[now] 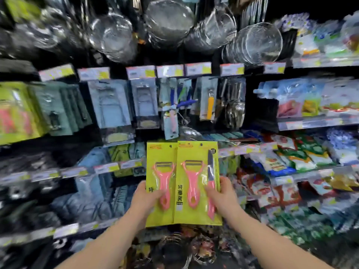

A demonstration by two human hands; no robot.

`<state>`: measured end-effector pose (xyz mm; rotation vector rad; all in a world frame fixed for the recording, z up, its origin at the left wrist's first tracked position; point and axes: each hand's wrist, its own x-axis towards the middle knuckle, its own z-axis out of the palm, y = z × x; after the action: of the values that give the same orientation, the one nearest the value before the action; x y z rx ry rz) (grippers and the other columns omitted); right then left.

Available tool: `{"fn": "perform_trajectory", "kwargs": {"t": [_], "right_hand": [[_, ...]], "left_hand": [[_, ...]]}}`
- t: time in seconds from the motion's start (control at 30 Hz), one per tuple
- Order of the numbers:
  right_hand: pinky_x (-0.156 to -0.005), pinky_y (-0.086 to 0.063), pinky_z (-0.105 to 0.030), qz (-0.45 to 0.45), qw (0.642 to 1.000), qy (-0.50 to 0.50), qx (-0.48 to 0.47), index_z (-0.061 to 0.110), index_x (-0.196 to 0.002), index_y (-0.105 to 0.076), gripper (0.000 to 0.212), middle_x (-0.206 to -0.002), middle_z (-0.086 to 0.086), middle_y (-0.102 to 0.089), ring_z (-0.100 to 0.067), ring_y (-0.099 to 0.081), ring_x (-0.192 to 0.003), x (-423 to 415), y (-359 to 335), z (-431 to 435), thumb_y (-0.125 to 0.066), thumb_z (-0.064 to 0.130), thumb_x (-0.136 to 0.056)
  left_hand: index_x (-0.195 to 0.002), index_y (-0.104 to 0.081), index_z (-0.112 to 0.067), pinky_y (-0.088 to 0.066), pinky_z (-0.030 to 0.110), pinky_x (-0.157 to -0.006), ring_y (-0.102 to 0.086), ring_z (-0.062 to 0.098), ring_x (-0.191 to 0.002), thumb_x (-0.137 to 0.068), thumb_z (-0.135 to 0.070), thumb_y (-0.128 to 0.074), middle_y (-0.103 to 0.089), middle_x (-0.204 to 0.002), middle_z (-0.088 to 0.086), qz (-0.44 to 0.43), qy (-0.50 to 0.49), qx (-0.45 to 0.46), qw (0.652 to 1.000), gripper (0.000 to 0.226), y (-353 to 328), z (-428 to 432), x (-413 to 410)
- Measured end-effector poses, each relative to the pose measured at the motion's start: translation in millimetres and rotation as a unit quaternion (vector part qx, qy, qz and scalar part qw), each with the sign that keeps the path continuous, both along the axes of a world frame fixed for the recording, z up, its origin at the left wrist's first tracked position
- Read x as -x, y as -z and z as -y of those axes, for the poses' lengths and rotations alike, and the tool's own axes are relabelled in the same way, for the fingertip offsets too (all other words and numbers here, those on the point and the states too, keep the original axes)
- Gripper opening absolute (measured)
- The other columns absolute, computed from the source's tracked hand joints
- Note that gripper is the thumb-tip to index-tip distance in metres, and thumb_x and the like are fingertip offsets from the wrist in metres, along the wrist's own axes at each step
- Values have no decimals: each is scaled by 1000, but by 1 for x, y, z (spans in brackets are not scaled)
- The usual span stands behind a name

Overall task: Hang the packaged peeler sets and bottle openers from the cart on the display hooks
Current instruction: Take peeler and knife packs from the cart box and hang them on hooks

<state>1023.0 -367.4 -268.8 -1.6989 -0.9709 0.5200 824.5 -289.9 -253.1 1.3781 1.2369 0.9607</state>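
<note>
I hold two lime-green carded peeler sets upright in front of the shelves. The left peeler set point(161, 171) shows a pink peeler, and my left hand point(144, 199) grips its lower left edge, thumb across the front. The right peeler set point(196, 152) overlaps it and carries a pink peeler and a pink-handled knife. My right hand point(221, 195) grips its lower right edge. Each card has a hang hole at the top. More lime-green packs point(17, 111) hang at the far left on the display hooks. No cart shows in the head view.
A row of hooks behind the cards carries blue-carded kitchen tools point(110, 105) and an orange-handled tool point(209, 101). Metal strainers and bowls point(171, 18) hang above. Shelves at the right hold colourful sponge packs point(303, 158). Price tags point(169, 71) line the rails.
</note>
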Motion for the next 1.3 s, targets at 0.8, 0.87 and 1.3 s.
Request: {"fn": "perform_trajectory", "kwargs": {"t": [0.8, 0.87, 1.3], "right_hand": [[-104, -36, -37, 22, 967, -247, -64, 15, -141, -30, 61, -144, -7, -40, -23, -40, -129, 450, -81, -144, -57, 35, -90], [-99, -36, -35, 31, 966, -249, -68, 17, -140, -30, 61, -143, -6, -41, -23, -41, -129, 462, -85, -163, -58, 37, -89], [-63, -40, 1, 6, 946, -290, -143, 14, -145, -24, 64, -148, -6, -35, -23, -52, -116, 522, -146, -349, -56, 31, -92]], "left_hand": [[-112, -51, -15, -40, 25, -57, -58, 11, -83, -79, -17, -73, -63, -100, 2, 64, -232, -101, 965, 40, -54, -49, 462], [-113, -51, -17, -40, 25, -58, -57, 9, -84, -79, -18, -73, -63, -107, 3, 71, -236, -108, 963, 41, -57, -61, 473], [-105, -51, -16, -38, 27, -58, -56, 11, -77, -78, -12, -73, -61, -86, -3, 47, -343, -161, 924, 35, -99, -204, 547]]}}
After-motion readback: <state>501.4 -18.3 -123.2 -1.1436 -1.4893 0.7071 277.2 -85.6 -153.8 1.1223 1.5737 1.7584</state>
